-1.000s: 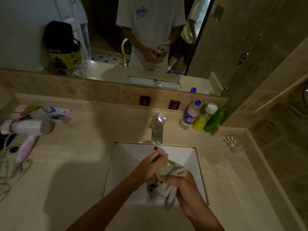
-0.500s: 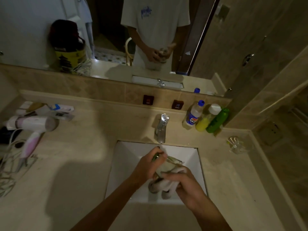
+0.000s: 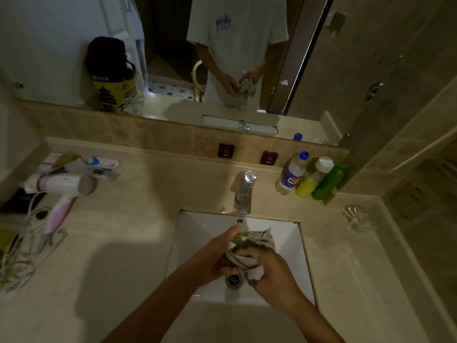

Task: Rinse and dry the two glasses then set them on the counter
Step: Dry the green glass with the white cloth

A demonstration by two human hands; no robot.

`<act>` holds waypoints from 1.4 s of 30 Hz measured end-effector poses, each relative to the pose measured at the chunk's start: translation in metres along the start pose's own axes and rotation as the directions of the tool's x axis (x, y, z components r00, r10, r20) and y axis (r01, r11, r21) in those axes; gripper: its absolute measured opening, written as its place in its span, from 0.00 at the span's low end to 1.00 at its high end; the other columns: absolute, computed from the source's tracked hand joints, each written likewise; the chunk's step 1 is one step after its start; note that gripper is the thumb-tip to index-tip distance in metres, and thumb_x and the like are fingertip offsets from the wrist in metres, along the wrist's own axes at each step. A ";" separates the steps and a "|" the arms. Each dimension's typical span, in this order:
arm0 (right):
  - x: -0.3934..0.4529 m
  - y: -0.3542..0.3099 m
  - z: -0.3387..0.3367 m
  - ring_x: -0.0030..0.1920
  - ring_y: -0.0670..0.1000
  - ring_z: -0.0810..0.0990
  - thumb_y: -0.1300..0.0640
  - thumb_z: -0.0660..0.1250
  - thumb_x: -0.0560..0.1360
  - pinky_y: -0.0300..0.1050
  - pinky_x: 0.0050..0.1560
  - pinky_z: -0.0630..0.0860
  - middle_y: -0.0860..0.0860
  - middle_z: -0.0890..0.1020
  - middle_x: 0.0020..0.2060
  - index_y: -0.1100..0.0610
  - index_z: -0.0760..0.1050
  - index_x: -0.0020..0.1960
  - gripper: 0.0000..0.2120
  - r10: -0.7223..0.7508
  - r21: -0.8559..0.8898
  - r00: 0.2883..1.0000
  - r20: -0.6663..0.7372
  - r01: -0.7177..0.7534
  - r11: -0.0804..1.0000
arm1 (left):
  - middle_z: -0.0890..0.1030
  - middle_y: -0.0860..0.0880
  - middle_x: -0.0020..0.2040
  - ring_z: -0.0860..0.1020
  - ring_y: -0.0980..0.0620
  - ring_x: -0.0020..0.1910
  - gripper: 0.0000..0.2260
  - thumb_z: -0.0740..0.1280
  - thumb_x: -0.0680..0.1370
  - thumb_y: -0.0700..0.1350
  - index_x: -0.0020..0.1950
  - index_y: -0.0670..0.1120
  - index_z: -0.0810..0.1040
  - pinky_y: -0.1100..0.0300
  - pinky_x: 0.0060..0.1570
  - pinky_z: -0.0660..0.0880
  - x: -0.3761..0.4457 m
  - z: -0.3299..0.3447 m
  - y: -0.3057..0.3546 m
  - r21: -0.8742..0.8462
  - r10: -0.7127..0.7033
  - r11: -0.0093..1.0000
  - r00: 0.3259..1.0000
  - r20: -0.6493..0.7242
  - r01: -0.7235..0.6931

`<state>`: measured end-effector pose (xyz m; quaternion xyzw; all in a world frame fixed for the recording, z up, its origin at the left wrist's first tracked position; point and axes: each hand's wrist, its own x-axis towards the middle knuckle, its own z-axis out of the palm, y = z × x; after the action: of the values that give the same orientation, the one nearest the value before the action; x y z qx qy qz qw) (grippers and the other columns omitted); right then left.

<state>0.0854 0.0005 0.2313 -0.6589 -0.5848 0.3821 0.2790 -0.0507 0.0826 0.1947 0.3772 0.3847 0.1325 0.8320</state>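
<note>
Since the earlier frame, both hands have lifted slightly over the sink (image 3: 197, 233) and the cloth (image 3: 243, 259) now wraps more of the glass (image 3: 248, 237). I see the left hand (image 3: 217, 253) curled around the glass's side, thumb extended toward the faucet (image 3: 244, 194). Right hand (image 3: 269, 273) is clenched on the cloth, pressing it against the glass. Second glass (image 3: 357, 217) stands on the counter (image 3: 123, 243) at right, apparently empty, near three bottles (image 3: 309, 179). Hair dryer (image 3: 59, 191) lies at left.
</note>
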 end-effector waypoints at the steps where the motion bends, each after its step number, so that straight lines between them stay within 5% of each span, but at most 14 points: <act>1: -0.001 -0.002 -0.006 0.50 0.47 0.82 0.69 0.68 0.68 0.38 0.51 0.76 0.47 0.85 0.46 0.53 0.84 0.50 0.17 0.107 0.207 0.993 0.052 -0.116 0.971 | 0.80 0.44 0.40 0.76 0.49 0.35 0.22 0.62 0.79 0.65 0.51 0.46 0.78 0.59 0.32 0.71 0.000 0.004 -0.002 0.081 0.063 0.995 0.993 -0.098 -0.055; 6: -0.003 0.000 -0.033 0.51 0.59 0.80 0.72 0.68 0.67 0.52 0.52 0.73 0.64 0.81 0.48 0.71 0.77 0.55 0.16 0.162 0.760 0.943 0.292 -0.331 0.559 | 0.81 0.56 0.41 0.78 0.58 0.39 0.02 0.66 0.80 0.49 0.50 0.52 0.76 0.66 0.38 0.74 -0.005 0.019 0.000 0.446 0.636 0.724 0.760 -0.136 -0.526; 8: -0.007 -0.006 -0.035 0.52 0.60 0.80 0.72 0.69 0.67 0.54 0.54 0.73 0.63 0.81 0.48 0.68 0.78 0.55 0.16 0.138 0.762 0.960 0.244 -0.277 0.586 | 0.81 0.56 0.41 0.78 0.60 0.37 0.06 0.66 0.78 0.51 0.53 0.52 0.76 0.66 0.36 0.74 -0.009 0.020 0.003 0.469 0.709 0.641 0.702 -0.060 -0.607; 13: -0.010 -0.010 -0.016 0.56 0.43 0.79 0.67 0.67 0.70 0.33 0.54 0.76 0.45 0.82 0.54 0.47 0.82 0.55 0.20 -0.057 0.018 0.984 -0.168 0.060 0.998 | 0.79 0.47 0.36 0.73 0.53 0.28 0.28 0.55 0.82 0.67 0.56 0.44 0.79 0.63 0.23 0.66 -0.017 0.017 0.024 0.042 0.216 0.976 0.976 -0.018 -0.215; 16: -0.006 -0.001 -0.008 0.60 0.34 0.66 0.56 0.58 0.68 0.27 0.65 0.63 0.43 0.78 0.59 0.50 0.80 0.61 0.23 -0.295 -0.370 0.953 -0.062 0.253 0.894 | 0.79 0.45 0.37 0.72 0.51 0.31 0.24 0.61 0.80 0.64 0.52 0.44 0.82 0.62 0.27 0.68 -0.015 0.016 0.029 -0.034 0.071 0.997 0.996 -0.051 -0.073; 21: -0.005 -0.002 -0.017 0.50 0.50 0.81 0.71 0.67 0.69 0.42 0.48 0.79 0.52 0.84 0.48 0.57 0.81 0.57 0.19 0.041 0.339 0.999 -0.018 -0.033 0.940 | 0.80 0.49 0.40 0.75 0.58 0.30 0.12 0.62 0.83 0.56 0.55 0.48 0.77 0.64 0.29 0.71 -0.008 0.031 0.017 0.325 0.397 0.894 0.882 -0.254 -0.309; 24: -0.005 0.005 -0.034 0.54 0.64 0.80 0.73 0.69 0.67 0.59 0.57 0.75 0.70 0.80 0.50 0.69 0.77 0.57 0.18 0.099 0.730 0.972 0.214 -0.226 0.645 | 0.79 0.55 0.45 0.78 0.60 0.39 0.08 0.63 0.81 0.52 0.55 0.50 0.78 0.69 0.38 0.73 0.000 0.019 0.002 0.710 0.797 0.439 0.603 -0.026 -0.550; 26: -0.009 0.007 -0.035 0.58 0.66 0.78 0.74 0.68 0.68 0.61 0.62 0.72 0.72 0.78 0.56 0.71 0.76 0.58 0.18 0.089 0.786 0.965 0.245 -0.252 0.565 | 0.78 0.55 0.46 0.77 0.59 0.40 0.09 0.62 0.80 0.52 0.56 0.50 0.77 0.71 0.39 0.71 0.003 0.011 -0.005 0.775 0.828 0.241 0.540 0.149 -0.584; 31: -0.008 0.008 -0.014 0.52 0.48 0.81 0.70 0.71 0.70 0.33 0.50 0.76 0.53 0.83 0.52 0.59 0.81 0.57 0.17 0.069 0.231 0.998 -0.015 -0.063 0.971 | 0.81 0.46 0.39 0.74 0.53 0.29 0.21 0.57 0.83 0.63 0.53 0.47 0.77 0.63 0.24 0.68 -0.006 0.012 0.011 0.327 0.347 0.898 0.931 -0.111 -0.296; 34: -0.002 0.013 -0.003 0.58 0.43 0.72 0.65 0.71 0.65 0.21 0.63 0.58 0.42 0.76 0.57 0.57 0.78 0.61 0.23 -0.261 -0.322 0.965 -0.019 0.241 0.916 | 0.80 0.48 0.33 0.75 0.51 0.31 0.25 0.54 0.82 0.65 0.48 0.46 0.78 0.61 0.29 0.70 -0.004 0.010 0.007 0.129 0.115 0.988 0.967 -0.228 -0.087; 36: 0.000 0.017 0.004 0.61 0.41 0.71 0.65 0.70 0.66 0.21 0.65 0.55 0.43 0.77 0.58 0.58 0.77 0.63 0.25 -0.222 -0.271 0.973 0.063 0.231 0.935 | 0.82 0.46 0.37 0.78 0.49 0.37 0.22 0.55 0.84 0.60 0.48 0.45 0.80 0.57 0.37 0.76 0.003 0.010 0.001 0.138 0.113 0.988 0.926 -0.361 -0.067; 38: 0.002 0.006 0.002 0.62 0.45 0.75 0.68 0.70 0.67 0.28 0.59 0.68 0.47 0.80 0.57 0.60 0.79 0.61 0.23 0.012 0.217 1.000 0.016 -0.015 0.976 | 0.81 0.44 0.40 0.77 0.49 0.38 0.17 0.58 0.84 0.53 0.49 0.43 0.79 0.56 0.38 0.77 0.007 0.010 -0.007 0.353 0.336 0.918 0.823 -0.458 -0.179; 40: 0.003 0.006 -0.010 0.55 0.51 0.80 0.67 0.72 0.63 0.42 0.52 0.77 0.53 0.85 0.51 0.61 0.81 0.58 0.22 0.179 0.543 0.975 0.133 -0.223 0.810 | 0.81 0.43 0.40 0.76 0.54 0.35 0.12 0.60 0.82 0.47 0.47 0.41 0.78 0.63 0.34 0.75 0.011 0.006 -0.016 0.721 0.770 0.575 0.552 -0.319 -0.386; 42: 0.000 0.006 -0.022 0.52 0.56 0.81 0.71 0.72 0.63 0.51 0.54 0.75 0.57 0.84 0.47 0.65 0.79 0.57 0.22 0.129 0.637 0.963 0.235 -0.253 0.728 | 0.80 0.48 0.39 0.77 0.55 0.35 0.12 0.59 0.83 0.47 0.48 0.43 0.78 0.68 0.36 0.73 0.006 0.008 -0.017 0.760 0.849 0.424 0.509 -0.144 -0.493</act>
<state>0.1065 0.0013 0.2385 -0.5379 -0.3622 0.6472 0.4007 -0.0422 0.0702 0.1822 0.7074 0.4152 0.4254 0.3825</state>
